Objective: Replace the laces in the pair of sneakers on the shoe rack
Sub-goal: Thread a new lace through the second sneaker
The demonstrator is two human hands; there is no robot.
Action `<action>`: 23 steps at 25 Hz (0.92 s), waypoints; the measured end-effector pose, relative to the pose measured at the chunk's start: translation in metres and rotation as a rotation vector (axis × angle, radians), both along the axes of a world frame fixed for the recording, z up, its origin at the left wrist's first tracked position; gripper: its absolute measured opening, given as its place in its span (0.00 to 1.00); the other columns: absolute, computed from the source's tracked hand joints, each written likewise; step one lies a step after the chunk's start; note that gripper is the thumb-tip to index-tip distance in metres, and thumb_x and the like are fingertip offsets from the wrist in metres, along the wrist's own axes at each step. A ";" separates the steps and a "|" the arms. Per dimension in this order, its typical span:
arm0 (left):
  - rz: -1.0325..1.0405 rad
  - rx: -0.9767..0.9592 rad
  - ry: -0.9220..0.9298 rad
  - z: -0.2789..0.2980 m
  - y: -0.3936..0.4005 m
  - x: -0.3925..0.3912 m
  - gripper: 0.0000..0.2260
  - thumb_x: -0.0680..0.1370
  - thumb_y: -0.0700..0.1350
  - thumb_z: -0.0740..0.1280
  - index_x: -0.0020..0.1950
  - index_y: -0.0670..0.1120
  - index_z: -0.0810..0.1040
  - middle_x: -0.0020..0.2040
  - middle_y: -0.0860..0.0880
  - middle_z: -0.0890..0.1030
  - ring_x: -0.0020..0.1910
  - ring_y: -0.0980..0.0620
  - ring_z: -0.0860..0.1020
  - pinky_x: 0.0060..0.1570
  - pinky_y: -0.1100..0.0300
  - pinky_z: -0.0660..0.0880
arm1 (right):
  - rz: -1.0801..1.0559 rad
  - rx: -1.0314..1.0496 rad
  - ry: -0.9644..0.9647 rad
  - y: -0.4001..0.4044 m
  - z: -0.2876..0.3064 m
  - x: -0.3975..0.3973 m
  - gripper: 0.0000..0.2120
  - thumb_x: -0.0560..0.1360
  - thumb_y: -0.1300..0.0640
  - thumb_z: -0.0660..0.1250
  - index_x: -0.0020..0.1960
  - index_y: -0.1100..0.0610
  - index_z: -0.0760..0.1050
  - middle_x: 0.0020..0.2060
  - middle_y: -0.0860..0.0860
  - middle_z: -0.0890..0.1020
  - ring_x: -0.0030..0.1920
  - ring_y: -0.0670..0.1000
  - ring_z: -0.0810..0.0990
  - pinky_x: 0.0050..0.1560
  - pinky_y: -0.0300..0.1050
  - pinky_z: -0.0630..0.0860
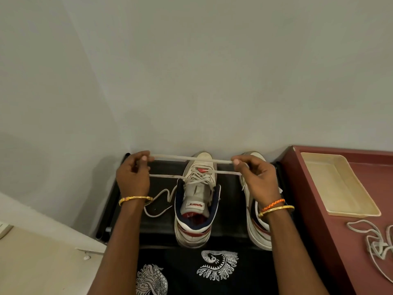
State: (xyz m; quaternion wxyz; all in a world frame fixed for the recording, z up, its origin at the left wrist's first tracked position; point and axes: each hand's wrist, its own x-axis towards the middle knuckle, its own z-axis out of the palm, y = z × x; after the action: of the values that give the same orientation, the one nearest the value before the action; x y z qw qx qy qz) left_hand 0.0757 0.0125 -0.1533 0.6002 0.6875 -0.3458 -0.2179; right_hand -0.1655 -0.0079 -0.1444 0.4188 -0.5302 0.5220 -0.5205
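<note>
Head view, itemised from my remote station, fingers first:

- Left hand [133, 176]: I log its fingertips pinched on one end of the lace [191, 159], with more of the cord running under the fist.
- Right hand [258, 179]: thumb and forefinger pinch the other end of the same lace; the remaining fingers curl loosely.
- Lace: cream and flat, stretched level between both hands in two runs, one above the toe of the left sneaker [196, 199], the other crossing its upper eyelets. A slack tail [158, 204] loops onto the shelf beside the left wrist.
- Left sneaker: white with red and navy trim, heel toward me, standing on the shoe rack [161, 228]. Crossings already fill its lower eyelets.
- Right sneaker [258, 226]: just beside it on the same rack, mostly hidden by my right arm; I cannot tell whether it is laced.
- Loose laces [374, 245]: a tangled cream heap on the maroon cabinet [319, 209] to the right, near a shallow beige tray [338, 184].
- Progress, in my judgement: first shoe's threading is near its top, ends being evened; tying off and the second shoe appear outstanding.
</note>
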 end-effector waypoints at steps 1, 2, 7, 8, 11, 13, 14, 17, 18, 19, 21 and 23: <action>0.092 0.025 0.015 -0.008 0.000 0.003 0.08 0.79 0.37 0.62 0.54 0.43 0.79 0.47 0.45 0.82 0.43 0.51 0.79 0.45 0.64 0.75 | -0.051 0.020 -0.012 -0.001 -0.003 -0.005 0.04 0.73 0.63 0.69 0.45 0.57 0.81 0.38 0.50 0.82 0.40 0.46 0.79 0.40 0.31 0.76; 0.188 0.042 0.058 -0.013 0.000 0.005 0.09 0.79 0.37 0.62 0.55 0.42 0.79 0.49 0.45 0.82 0.47 0.48 0.80 0.49 0.61 0.76 | -0.101 0.041 -0.019 -0.002 -0.007 -0.007 0.03 0.73 0.62 0.70 0.44 0.56 0.81 0.38 0.51 0.82 0.40 0.48 0.79 0.40 0.34 0.76; 0.535 0.147 0.348 -0.023 -0.005 0.009 0.11 0.79 0.34 0.60 0.58 0.41 0.77 0.56 0.43 0.79 0.54 0.47 0.79 0.54 0.58 0.76 | -0.385 0.118 -0.005 -0.007 -0.028 -0.006 0.03 0.72 0.59 0.72 0.42 0.53 0.79 0.38 0.53 0.81 0.40 0.56 0.80 0.42 0.48 0.78; 0.559 0.159 0.427 -0.021 -0.004 0.009 0.12 0.78 0.34 0.60 0.59 0.41 0.76 0.56 0.43 0.79 0.55 0.48 0.78 0.55 0.58 0.76 | -0.434 0.132 -0.001 -0.008 -0.030 -0.007 0.02 0.72 0.59 0.72 0.43 0.54 0.79 0.39 0.54 0.82 0.42 0.57 0.81 0.43 0.50 0.79; 0.465 0.237 0.223 -0.018 0.000 0.008 0.17 0.76 0.34 0.63 0.64 0.43 0.72 0.59 0.44 0.74 0.60 0.47 0.74 0.56 0.55 0.73 | -0.358 0.166 0.033 -0.008 -0.029 -0.005 0.03 0.74 0.62 0.68 0.46 0.56 0.78 0.42 0.55 0.83 0.44 0.54 0.82 0.46 0.51 0.81; 0.110 0.163 -0.066 -0.013 0.000 -0.006 0.18 0.75 0.37 0.66 0.64 0.46 0.72 0.61 0.47 0.75 0.62 0.48 0.73 0.59 0.55 0.71 | -0.109 0.171 0.041 -0.004 -0.017 0.009 0.05 0.75 0.64 0.66 0.46 0.55 0.78 0.40 0.51 0.83 0.41 0.47 0.81 0.41 0.42 0.79; -0.127 0.112 -0.121 -0.008 -0.001 -0.018 0.16 0.76 0.40 0.67 0.63 0.48 0.74 0.60 0.49 0.76 0.61 0.50 0.73 0.60 0.55 0.72 | 0.022 0.148 0.033 0.000 -0.010 0.019 0.07 0.75 0.65 0.66 0.44 0.54 0.78 0.38 0.49 0.83 0.39 0.43 0.81 0.39 0.36 0.78; -0.662 0.146 -0.152 0.001 0.000 -0.058 0.10 0.78 0.47 0.65 0.58 0.50 0.78 0.53 0.52 0.80 0.55 0.57 0.76 0.55 0.66 0.73 | 0.165 0.036 0.034 0.002 -0.002 0.039 0.07 0.72 0.65 0.69 0.42 0.53 0.81 0.39 0.47 0.83 0.40 0.39 0.81 0.43 0.32 0.76; -0.712 0.160 -0.177 0.002 0.000 -0.065 0.08 0.78 0.47 0.65 0.55 0.49 0.80 0.48 0.53 0.81 0.50 0.59 0.77 0.50 0.70 0.72 | 0.147 0.026 0.035 0.001 -0.004 0.040 0.07 0.73 0.65 0.69 0.43 0.53 0.81 0.40 0.47 0.84 0.41 0.39 0.81 0.45 0.33 0.77; -0.701 0.157 -0.195 0.000 -0.001 -0.068 0.07 0.77 0.47 0.66 0.51 0.47 0.81 0.44 0.53 0.81 0.45 0.60 0.78 0.45 0.71 0.72 | 0.126 0.042 0.033 0.000 -0.006 0.037 0.08 0.73 0.65 0.69 0.44 0.53 0.82 0.41 0.47 0.84 0.42 0.38 0.81 0.45 0.34 0.77; -0.606 0.143 -0.206 -0.004 -0.004 -0.063 0.04 0.76 0.45 0.69 0.46 0.46 0.82 0.39 0.52 0.81 0.38 0.59 0.77 0.39 0.69 0.73 | 0.109 0.111 0.026 -0.002 -0.011 0.029 0.08 0.74 0.66 0.67 0.47 0.56 0.81 0.41 0.47 0.83 0.40 0.36 0.80 0.43 0.33 0.78; -0.517 0.151 -0.242 -0.005 -0.005 -0.052 0.03 0.75 0.44 0.69 0.46 0.46 0.82 0.40 0.51 0.81 0.39 0.57 0.77 0.39 0.70 0.73 | 0.089 0.144 0.003 -0.002 -0.013 0.024 0.06 0.73 0.67 0.68 0.45 0.58 0.82 0.38 0.48 0.83 0.36 0.37 0.80 0.39 0.32 0.77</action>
State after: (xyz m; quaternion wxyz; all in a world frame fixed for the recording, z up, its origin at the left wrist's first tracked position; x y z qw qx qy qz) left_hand 0.0240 0.0075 -0.1585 0.4262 0.6406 -0.5613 -0.3049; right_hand -0.1413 -0.0103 -0.1569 0.4777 -0.5222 0.5348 -0.4616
